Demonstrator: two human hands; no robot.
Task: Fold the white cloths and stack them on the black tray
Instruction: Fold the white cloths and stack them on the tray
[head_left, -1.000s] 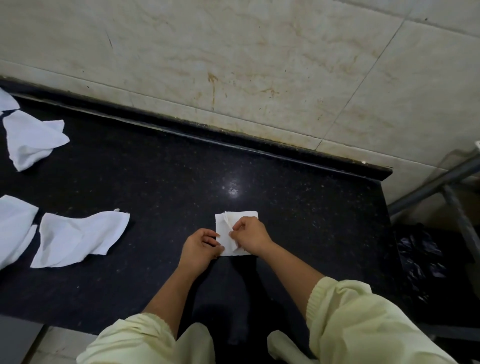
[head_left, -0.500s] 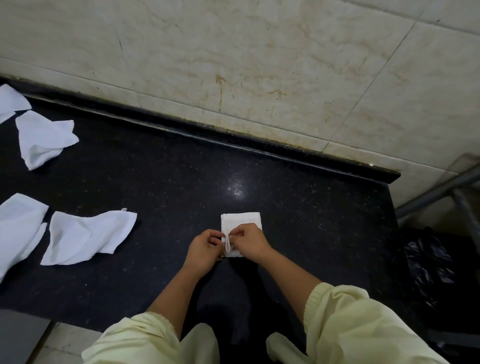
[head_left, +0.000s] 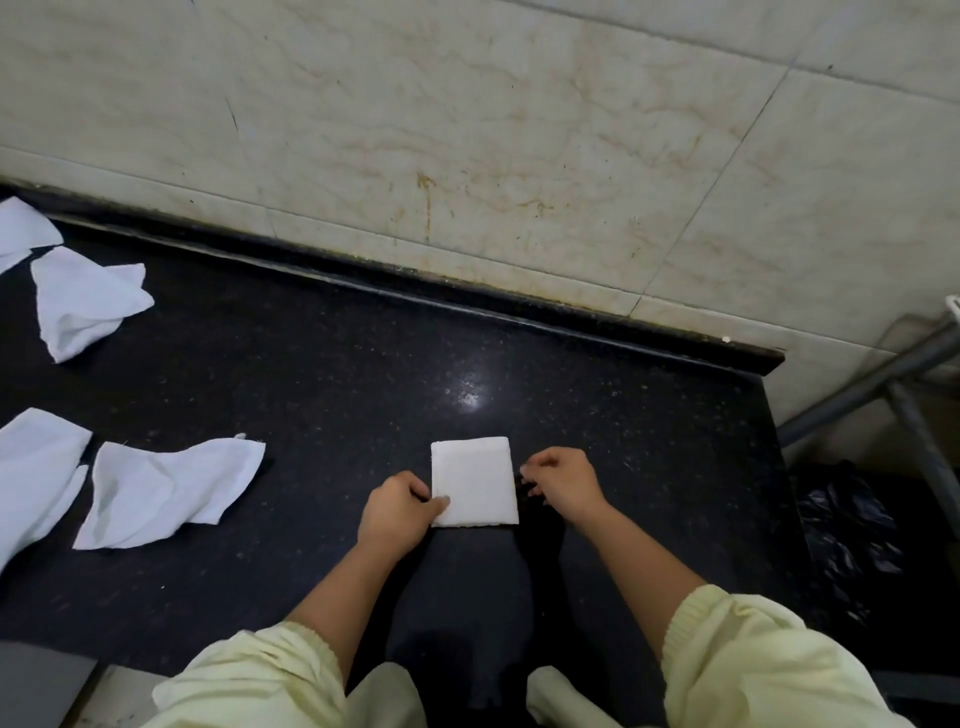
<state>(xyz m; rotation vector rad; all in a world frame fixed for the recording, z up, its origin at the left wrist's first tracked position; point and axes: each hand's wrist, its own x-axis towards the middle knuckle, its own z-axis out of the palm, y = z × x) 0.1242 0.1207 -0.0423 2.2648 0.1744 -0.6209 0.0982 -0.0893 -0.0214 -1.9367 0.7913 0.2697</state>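
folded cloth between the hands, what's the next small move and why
Probably lift the folded cloth with the left hand, which pinches its lower left corner. It lies flat as a neat rectangle and the right hand is off it, so folding looks done, while unfolded cloths wait at left.

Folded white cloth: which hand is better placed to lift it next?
Left, probably. The left hand has its thumb on the folded cloth, at its left edge; the right hand sits beside the right edge, holding nothing.

free: counter (head_left: 337, 405) between loose cloths (head_left: 166, 488) and folded cloth (head_left: 474, 480) | blocked: wall (head_left: 467, 130) behind
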